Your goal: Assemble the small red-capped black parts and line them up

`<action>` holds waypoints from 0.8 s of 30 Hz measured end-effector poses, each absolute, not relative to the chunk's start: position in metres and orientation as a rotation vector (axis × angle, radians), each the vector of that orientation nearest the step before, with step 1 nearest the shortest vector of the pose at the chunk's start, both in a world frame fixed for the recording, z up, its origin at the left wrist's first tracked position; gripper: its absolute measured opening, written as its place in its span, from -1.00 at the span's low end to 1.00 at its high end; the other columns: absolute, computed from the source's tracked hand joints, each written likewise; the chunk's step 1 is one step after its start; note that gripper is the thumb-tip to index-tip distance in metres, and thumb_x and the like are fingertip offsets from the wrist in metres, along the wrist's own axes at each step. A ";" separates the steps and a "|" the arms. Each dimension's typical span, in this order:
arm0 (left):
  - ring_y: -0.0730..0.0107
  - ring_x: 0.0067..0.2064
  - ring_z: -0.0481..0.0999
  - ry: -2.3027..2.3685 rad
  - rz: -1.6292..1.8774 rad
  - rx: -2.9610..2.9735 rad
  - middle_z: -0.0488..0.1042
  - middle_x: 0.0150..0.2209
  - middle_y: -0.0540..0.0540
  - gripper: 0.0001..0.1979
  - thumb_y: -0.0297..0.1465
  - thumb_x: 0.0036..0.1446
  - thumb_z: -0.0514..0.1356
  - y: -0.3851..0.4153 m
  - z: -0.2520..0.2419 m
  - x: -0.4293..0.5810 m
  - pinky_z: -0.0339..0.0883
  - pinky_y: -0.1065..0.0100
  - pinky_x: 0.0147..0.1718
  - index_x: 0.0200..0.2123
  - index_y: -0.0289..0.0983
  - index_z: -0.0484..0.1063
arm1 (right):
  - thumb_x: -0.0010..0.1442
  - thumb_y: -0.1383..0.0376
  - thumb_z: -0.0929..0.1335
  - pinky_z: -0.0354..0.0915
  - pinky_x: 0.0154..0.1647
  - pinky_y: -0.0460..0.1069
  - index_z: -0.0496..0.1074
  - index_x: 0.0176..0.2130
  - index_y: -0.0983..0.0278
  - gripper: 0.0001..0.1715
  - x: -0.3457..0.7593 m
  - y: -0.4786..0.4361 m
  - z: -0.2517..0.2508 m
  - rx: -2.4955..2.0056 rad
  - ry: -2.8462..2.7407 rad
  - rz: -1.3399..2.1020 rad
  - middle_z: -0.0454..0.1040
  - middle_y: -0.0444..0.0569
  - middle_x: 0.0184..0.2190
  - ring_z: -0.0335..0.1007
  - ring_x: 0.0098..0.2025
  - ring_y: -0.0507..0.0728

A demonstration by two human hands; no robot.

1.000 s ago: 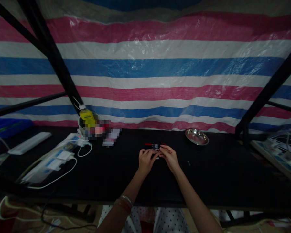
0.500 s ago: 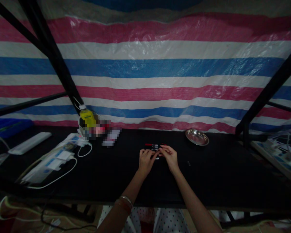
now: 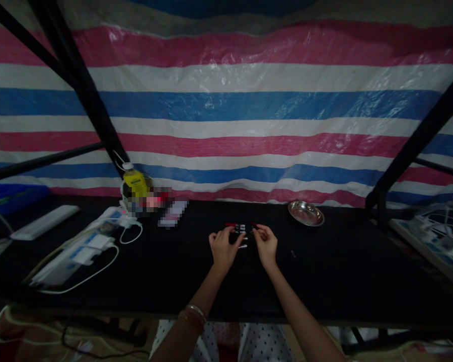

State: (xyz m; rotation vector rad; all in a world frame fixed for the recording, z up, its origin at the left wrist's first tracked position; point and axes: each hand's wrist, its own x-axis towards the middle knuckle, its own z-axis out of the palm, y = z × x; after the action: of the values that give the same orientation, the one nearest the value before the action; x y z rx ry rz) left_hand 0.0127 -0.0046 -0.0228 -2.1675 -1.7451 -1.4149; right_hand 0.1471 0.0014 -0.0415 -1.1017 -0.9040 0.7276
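Note:
My left hand (image 3: 222, 250) is over a row of slim tubes on the black table, its thumb and fingers closed around something small near their silver ends. A red tube with a silver end (image 3: 232, 224) lies at the back of the row. Below the fingertips, another silver tube end (image 3: 242, 246) shows; the hand covers the rest. My right hand (image 3: 266, 246) is a little to the right, fingers pinched. At its fingertips is a dark red piece (image 3: 253, 224), but whether they hold it is unclear. A small clear piece (image 3: 293, 254) lies right of this hand.
A round metal dish (image 3: 306, 213) stands at the back right. To the left are a phone-like flat thing (image 3: 173, 213), a yellow bottle (image 3: 136, 182) and white power strips (image 3: 75, 251) with cables. Black frame posts (image 3: 400, 151) and a striped sheet (image 3: 249, 105) bound the table.
My hands were together at the fingertips and have now drawn apart, the left one moving slightly left. More of the silver tube ends shows between them.

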 end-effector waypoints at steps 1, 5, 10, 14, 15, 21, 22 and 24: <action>0.29 -0.25 0.49 -1.867 -1.451 -2.079 0.54 -0.30 -0.08 -0.79 -0.26 0.15 0.06 -0.004 -0.022 0.012 0.07 0.20 -0.17 -0.20 -0.23 0.35 | -0.04 0.11 0.39 0.32 -0.40 -0.05 0.40 -0.25 0.32 -0.61 0.149 0.001 -0.044 -1.138 -0.905 0.679 0.44 -0.09 -0.50 0.40 -0.45 0.06; 0.25 -0.19 0.50 -2.232 -1.576 -1.867 0.54 -0.23 -0.12 -0.77 -0.40 0.18 -0.06 0.003 -0.025 0.006 0.08 0.14 -0.12 -0.11 -0.25 0.25 | 0.04 0.10 0.32 0.28 -0.37 -0.05 0.40 -0.22 0.28 -0.64 0.150 0.001 -0.048 -1.260 -1.041 0.567 0.41 -0.11 -0.48 0.37 -0.42 0.06; 0.23 -0.21 0.53 -2.169 -1.780 -1.818 0.54 -0.23 -0.14 -0.75 -0.49 0.11 -0.03 0.011 -0.036 0.003 0.17 0.13 -0.16 -0.12 -0.21 0.23 | 0.04 0.16 0.31 0.23 -0.36 -0.06 0.40 -0.23 0.25 -0.71 0.144 0.005 -0.047 -1.276 -1.114 0.557 0.39 -0.13 -0.48 0.33 -0.43 0.06; 0.28 -0.29 0.54 -2.068 -1.909 -1.870 0.55 -0.29 -0.11 -0.74 -0.51 0.09 -0.03 0.015 -0.042 0.003 0.26 0.22 -0.25 -0.13 -0.20 0.24 | 0.03 0.18 0.32 0.22 -0.40 -0.07 0.40 -0.25 0.24 -0.73 0.140 0.008 -0.049 -1.255 -1.143 0.608 0.37 -0.14 -0.51 0.31 -0.45 0.06; 0.29 -0.31 0.54 -2.059 -1.926 -1.887 0.55 -0.30 -0.11 -0.74 -0.50 0.09 -0.03 0.016 -0.043 0.003 0.28 0.24 -0.27 -0.14 -0.21 0.24 | 0.02 0.18 0.32 0.22 -0.41 -0.07 0.40 -0.25 0.24 -0.73 0.140 0.008 -0.050 -1.247 -1.140 0.624 0.36 -0.15 -0.52 0.30 -0.46 0.06; 0.29 -0.30 0.53 -1.992 -1.899 -1.941 0.55 -0.30 -0.11 -0.73 -0.51 0.06 -0.01 0.014 -0.041 0.004 0.29 0.22 -0.25 -0.14 -0.24 0.28 | -0.01 0.15 0.35 0.25 -0.43 -0.08 0.35 -0.26 0.25 -0.70 0.136 0.009 -0.051 -1.119 -0.992 0.743 0.33 -0.19 -0.53 0.38 -0.45 0.05; 0.28 -0.27 0.53 -1.959 -1.880 -1.959 0.54 -0.29 -0.11 -0.73 -0.51 0.06 -0.01 0.013 -0.040 0.005 0.27 0.20 -0.21 -0.15 -0.24 0.29 | -0.01 0.15 0.36 0.26 -0.41 -0.08 0.34 -0.25 0.25 -0.68 0.136 0.009 -0.050 -1.083 -0.947 0.769 0.33 -0.20 -0.54 0.42 -0.44 0.06; 0.25 -0.21 0.51 -1.897 -1.819 -2.001 0.53 -0.25 -0.12 -0.74 -0.52 0.05 0.01 0.011 -0.038 0.006 0.24 0.15 -0.15 -0.16 -0.24 0.32 | -0.04 0.14 0.39 0.30 -0.36 -0.05 0.32 -0.26 0.26 -0.64 0.136 0.009 -0.047 -1.010 -0.853 0.818 0.34 -0.21 -0.56 0.47 -0.39 0.11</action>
State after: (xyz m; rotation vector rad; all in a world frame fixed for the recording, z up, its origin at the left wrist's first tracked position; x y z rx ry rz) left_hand 0.0064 0.0110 -0.0380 -2.0015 -1.8965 -1.8192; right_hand 0.1361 0.0095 -0.0467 -1.0104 -0.8534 0.8181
